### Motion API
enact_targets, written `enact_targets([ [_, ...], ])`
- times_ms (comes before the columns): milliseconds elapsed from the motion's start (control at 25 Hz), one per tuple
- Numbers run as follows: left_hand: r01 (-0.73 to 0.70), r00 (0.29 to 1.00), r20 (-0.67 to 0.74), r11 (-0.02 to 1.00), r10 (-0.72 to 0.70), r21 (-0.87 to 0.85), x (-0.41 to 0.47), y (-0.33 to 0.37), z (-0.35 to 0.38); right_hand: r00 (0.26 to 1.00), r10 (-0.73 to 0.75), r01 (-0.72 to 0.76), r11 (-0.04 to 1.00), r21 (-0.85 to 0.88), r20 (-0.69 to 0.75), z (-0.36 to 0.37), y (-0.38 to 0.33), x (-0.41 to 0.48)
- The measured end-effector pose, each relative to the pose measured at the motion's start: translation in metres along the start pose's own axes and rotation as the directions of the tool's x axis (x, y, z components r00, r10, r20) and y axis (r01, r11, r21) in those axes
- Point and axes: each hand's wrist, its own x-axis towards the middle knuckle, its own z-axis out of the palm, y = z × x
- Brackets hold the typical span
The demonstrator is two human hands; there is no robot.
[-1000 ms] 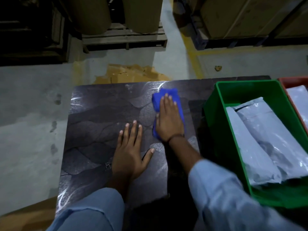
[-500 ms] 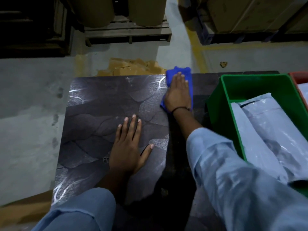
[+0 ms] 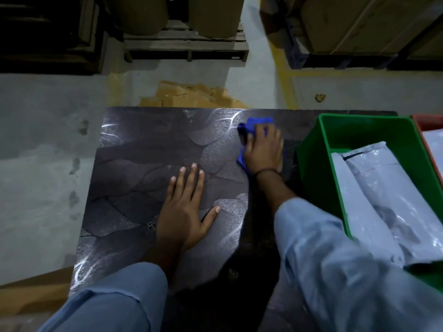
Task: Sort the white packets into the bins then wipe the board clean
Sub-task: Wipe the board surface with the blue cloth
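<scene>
Board [image 3: 143, 168]: one cloth [image 3: 257, 122] in right hand [image 3: 263, 152], two bins [image 3: 311, 154] [image 3: 428, 123]

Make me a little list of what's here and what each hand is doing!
left hand: flat on the board, fingers straight
right hand: grips the blue cloth near the board's far edge
green bin: right of the board, holds white packets
red bin: beyond the green bin, mostly cut off
</scene>
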Motion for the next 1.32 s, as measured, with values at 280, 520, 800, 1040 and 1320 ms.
enact_targets([
  [280, -0.002, 0.999, -0.039, 1.000, 0.003, 0.012, 0.002, 0.000, 0.003, 0.854, -0.519, 0.512, 0.853, 0.102, 0.050, -0.003, -0.030, -0.075],
  [520, 0.001, 0.999, -0.035, 0.999, 0.000, 0.039, 0.001, -0.001, 0.005, 0.999, -0.006, 0.005, 1.000, -0.010, -0.048, 0.001, -0.038, -0.018],
  [800, 0.010, 1.000, 0.022, 0.999, -0.011, 0.040, -0.001, -0.002, 0.003, 0.996, 0.089, -0.090, 0.996, -0.019, -0.029, 0.002, -0.010, 0.011],
  [1040, 0.015, 1.000, 0.015, 1.000, -0.015, 0.012, 0.000, -0.001, 0.002, 0.987, -0.155, 0.151, 0.986, 0.075, 0.046, -0.002, -0.020, -0.091],
  [1320, 0.010, 1.000, 0.017, 1.000, -0.010, 0.010, 0.000, -0.002, 0.006, 0.984, -0.092, 0.098, 0.995, -0.034, 0.153, -0.001, -0.001, -0.068],
])
